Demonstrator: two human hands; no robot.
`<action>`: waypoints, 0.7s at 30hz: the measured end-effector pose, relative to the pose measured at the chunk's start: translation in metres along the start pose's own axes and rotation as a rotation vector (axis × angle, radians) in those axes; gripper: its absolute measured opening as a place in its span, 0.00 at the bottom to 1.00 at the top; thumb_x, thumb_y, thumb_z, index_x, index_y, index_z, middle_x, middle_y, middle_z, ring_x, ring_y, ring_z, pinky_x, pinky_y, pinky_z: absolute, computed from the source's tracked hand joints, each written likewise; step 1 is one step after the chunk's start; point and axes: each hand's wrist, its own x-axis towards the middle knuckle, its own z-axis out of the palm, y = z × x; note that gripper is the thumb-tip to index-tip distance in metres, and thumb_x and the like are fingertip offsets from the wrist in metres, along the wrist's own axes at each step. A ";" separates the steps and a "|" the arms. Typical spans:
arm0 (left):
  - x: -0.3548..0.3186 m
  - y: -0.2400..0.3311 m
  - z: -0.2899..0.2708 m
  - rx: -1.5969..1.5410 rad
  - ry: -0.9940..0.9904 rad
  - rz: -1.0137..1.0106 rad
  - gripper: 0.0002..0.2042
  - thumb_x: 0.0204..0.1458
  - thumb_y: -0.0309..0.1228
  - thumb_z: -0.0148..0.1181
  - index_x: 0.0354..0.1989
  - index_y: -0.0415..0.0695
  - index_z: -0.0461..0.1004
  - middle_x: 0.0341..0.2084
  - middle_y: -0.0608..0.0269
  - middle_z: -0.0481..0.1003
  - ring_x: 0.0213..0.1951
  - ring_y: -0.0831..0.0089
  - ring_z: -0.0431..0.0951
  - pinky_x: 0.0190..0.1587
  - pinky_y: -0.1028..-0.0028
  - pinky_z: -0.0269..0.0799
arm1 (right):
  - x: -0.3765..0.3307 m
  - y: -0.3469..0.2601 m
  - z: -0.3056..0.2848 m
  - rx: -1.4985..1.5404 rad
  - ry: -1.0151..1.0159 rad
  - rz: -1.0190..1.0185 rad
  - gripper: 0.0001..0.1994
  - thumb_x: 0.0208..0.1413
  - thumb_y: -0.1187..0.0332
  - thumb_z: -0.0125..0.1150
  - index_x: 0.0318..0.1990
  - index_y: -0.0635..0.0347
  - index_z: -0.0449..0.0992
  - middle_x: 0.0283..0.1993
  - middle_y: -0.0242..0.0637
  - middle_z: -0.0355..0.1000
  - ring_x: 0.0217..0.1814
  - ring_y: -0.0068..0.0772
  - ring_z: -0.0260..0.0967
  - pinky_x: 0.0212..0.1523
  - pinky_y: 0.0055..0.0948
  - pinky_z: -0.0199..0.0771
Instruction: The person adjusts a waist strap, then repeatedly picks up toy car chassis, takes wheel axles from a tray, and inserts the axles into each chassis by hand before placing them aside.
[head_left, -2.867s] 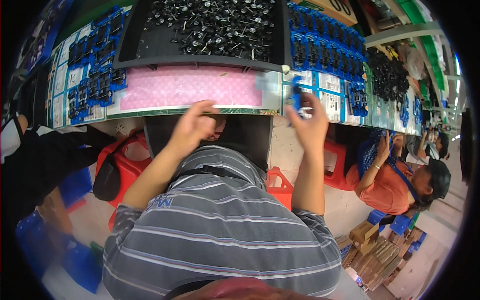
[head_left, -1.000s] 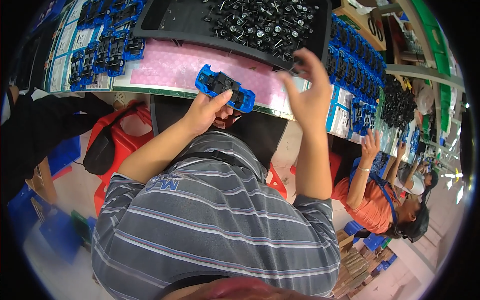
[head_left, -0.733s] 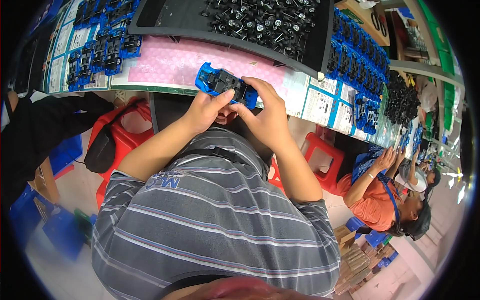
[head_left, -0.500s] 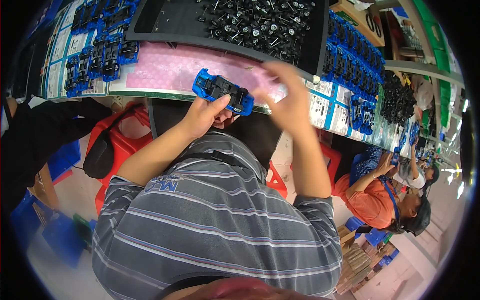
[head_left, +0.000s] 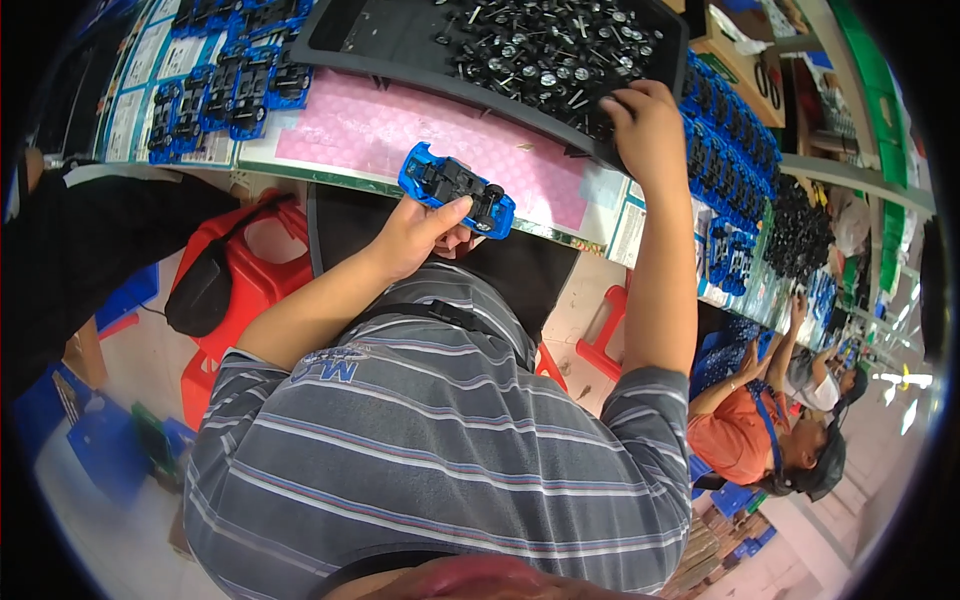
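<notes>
While the left hand [head_left: 415, 232] grips a blue toy car [head_left: 456, 188] with its fingers closed around it, the car lies upside down, just over the edge of the table [head_left: 330, 176]. Its black underside faces up. One set of black wheels shows at the end near the thumb; I cannot tell if the other end has wheels yet. The right hand [head_left: 648, 125] is up at the black tray [head_left: 400, 45] full of small black wheel parts [head_left: 545, 50]. Its fingers curl down into the pile, but I cannot tell if they have pinched a part. A pink mat [head_left: 400, 135] lies on the table under the car. More blue cars [head_left: 220, 85] sit in rows to the left, and others [head_left: 725, 160] to the right. So this car looks partly done, with a piece left to put on.
</notes>
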 end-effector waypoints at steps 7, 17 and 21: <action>0.012 -0.001 0.011 0.161 0.002 -0.006 0.11 0.59 0.40 0.62 0.37 0.46 0.72 0.20 0.71 0.73 0.20 0.84 0.71 0.20 0.81 0.63 | -0.078 -0.088 0.002 0.649 0.069 -0.113 0.10 0.44 0.72 0.73 0.35 0.62 0.82 0.53 0.45 0.77 0.53 0.38 0.75 0.55 0.34 0.72; 0.012 -0.003 0.006 0.255 -0.165 0.027 0.12 0.61 0.30 0.58 0.50 0.45 0.67 0.28 0.71 0.71 0.25 0.84 0.70 0.26 0.81 0.65 | -0.083 -0.135 0.025 0.546 -0.104 -0.094 0.24 0.42 0.69 0.74 0.47 0.67 0.73 0.44 0.47 0.75 0.46 0.45 0.75 0.50 0.37 0.74; 0.001 0.002 -0.007 0.224 -0.104 0.065 0.18 0.63 0.37 0.58 0.55 0.45 0.61 0.30 0.67 0.73 0.26 0.82 0.74 0.28 0.82 0.70 | -0.080 -0.127 0.021 0.687 -0.048 -0.176 0.20 0.44 0.68 0.75 0.44 0.66 0.75 0.43 0.47 0.75 0.44 0.45 0.75 0.47 0.36 0.75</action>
